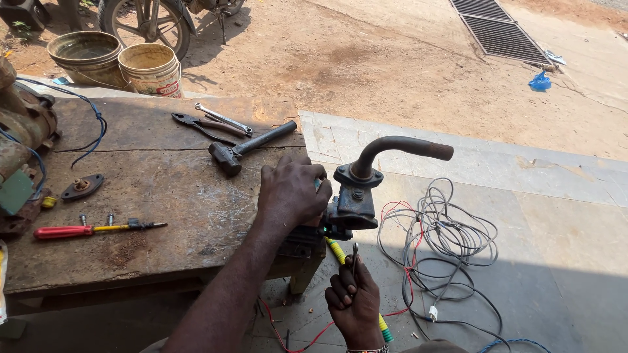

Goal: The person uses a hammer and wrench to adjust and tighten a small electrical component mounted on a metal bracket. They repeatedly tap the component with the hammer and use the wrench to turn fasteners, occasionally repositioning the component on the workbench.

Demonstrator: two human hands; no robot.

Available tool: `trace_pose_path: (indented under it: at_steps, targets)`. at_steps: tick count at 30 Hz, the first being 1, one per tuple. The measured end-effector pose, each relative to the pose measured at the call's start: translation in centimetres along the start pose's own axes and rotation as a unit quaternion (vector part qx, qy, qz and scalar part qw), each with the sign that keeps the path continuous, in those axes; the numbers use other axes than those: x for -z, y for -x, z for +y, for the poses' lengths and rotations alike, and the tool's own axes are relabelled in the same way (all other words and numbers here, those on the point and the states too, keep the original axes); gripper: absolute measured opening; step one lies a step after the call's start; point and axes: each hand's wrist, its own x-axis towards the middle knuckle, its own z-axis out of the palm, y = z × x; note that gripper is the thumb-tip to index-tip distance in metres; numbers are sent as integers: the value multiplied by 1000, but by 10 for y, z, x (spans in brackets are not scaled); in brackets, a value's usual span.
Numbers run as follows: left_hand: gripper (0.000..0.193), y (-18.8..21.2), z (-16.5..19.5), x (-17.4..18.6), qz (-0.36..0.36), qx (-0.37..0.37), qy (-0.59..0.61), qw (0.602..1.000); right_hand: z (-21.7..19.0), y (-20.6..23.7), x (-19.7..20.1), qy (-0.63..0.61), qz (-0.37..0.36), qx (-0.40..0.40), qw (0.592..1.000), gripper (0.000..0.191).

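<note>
Outdoors at wooden bench (pixel 163 189): left hand (pixel 291 193) clamps rusty pump (pixel 353 196); right hand (pixel 355 302) pinches thin metal tool (pixel 354 255) upright

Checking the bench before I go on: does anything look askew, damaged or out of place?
The pump sits at the bench corner, overhanging the edge, steadied by the left hand. Its bent pipe looks rusty. Loose wires lie tangled on the floor. The right hand holds a thin metal tool.

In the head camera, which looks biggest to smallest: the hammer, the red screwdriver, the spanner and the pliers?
1. Red screwdriver, longest.
2. Hammer, slightly shorter but bulkier.
3. Pliers and spanner: they look alike, so no ranking. Both lie farther from the camera, which may shrink them.
</note>
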Motion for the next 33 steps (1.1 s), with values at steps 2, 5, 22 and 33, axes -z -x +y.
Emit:
trace_pose_path:
  at_steps: [2, 5, 22, 33]
  targets:
    - [38, 1, 0, 0, -3, 4, -1, 1000, -2, -5, -1, 6, -12, -1, 1000, 29]
    - [39, 1, 1, 0, 3, 1, -5, 1000, 0, -13, -6, -4, -34, -14, 999, 29]
    - [41, 3, 7, 7, -30, 13, -31, 999, -18, 10, -48, -191, -88, -137, 968, 30]
    - [39, 4, 6, 6, -16, 13, -18, 1000, -21, 1, -70, -370, -43, -95, 923, 35]
